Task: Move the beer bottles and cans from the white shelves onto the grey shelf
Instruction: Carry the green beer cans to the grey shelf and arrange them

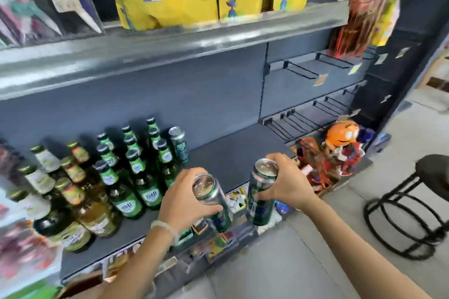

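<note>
Two green cans are held in the air just in front of the grey shelf (230, 153), one in each hand. The left can (213, 201) is gripped near its top by the left hand (187, 199), fingers and thumb curled round the body. The right can (261, 192) is gripped by the right hand (284, 184), fingers wrapped over the rim and side. Both cans are tilted, lids toward the camera, and neither has yet been set down.

On the shelf, a lone can (179, 143) stands beside a cluster of green bottles (136, 165), with amber and pale bottles (73, 177) further left. To the right of the lone can the shelf board is bare.

The step is judged to be the placing of both cans on that bare stretch. Several risks can be foreseen. Since the cans are tilted, one set down unlevelled could tip and roll off the front edge. If the left can is brought in too close, the nearest bottles could be knocked, and the tight rows would allow one fall to spread. A lowering of both at once leaves no free hand for a rescue. The picture is blurred, so finer detail cannot be told.
</note>
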